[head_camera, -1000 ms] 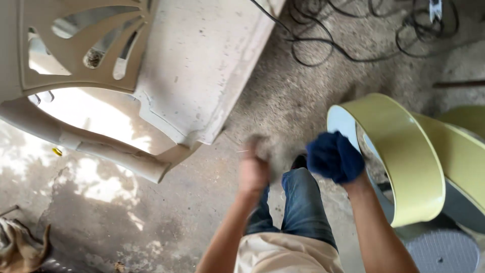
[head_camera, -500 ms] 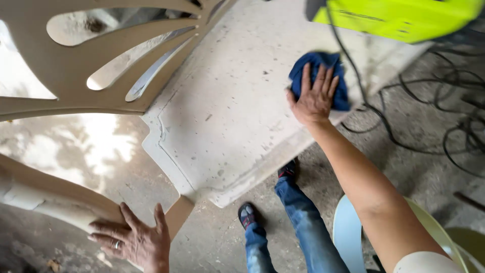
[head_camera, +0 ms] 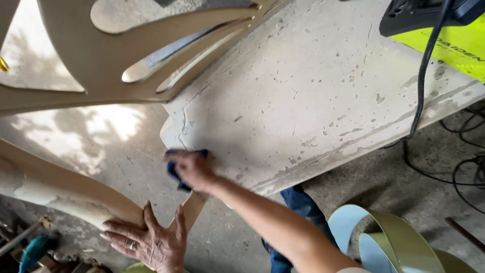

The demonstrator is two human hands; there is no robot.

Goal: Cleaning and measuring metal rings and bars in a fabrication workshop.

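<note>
A beige plastic chair [head_camera: 323, 96] lies tipped in front of me, its dusty, speckled seat surface facing up. My right hand [head_camera: 193, 169] presses a blue cloth [head_camera: 174, 169] against the seat's near left corner. My left hand [head_camera: 149, 241] lies flat, fingers spread, on the chair's curved armrest [head_camera: 60, 189] at the lower left, and a ring shows on one finger. The cut-out chair back [head_camera: 101, 55] fills the upper left.
A yellow-green and black power tool [head_camera: 444, 30] rests on the seat at the upper right, its black cable [head_camera: 422, 91] trailing onto the concrete floor [head_camera: 404, 182]. Rolls of pale green edge banding [head_camera: 399, 242] stand at the lower right. My jeans leg [head_camera: 303, 207] shows below the seat.
My right hand has swept the blue cloth from the far right of the seat to its near left corner. My left hand stays on the armrest; the view has shifted right.
</note>
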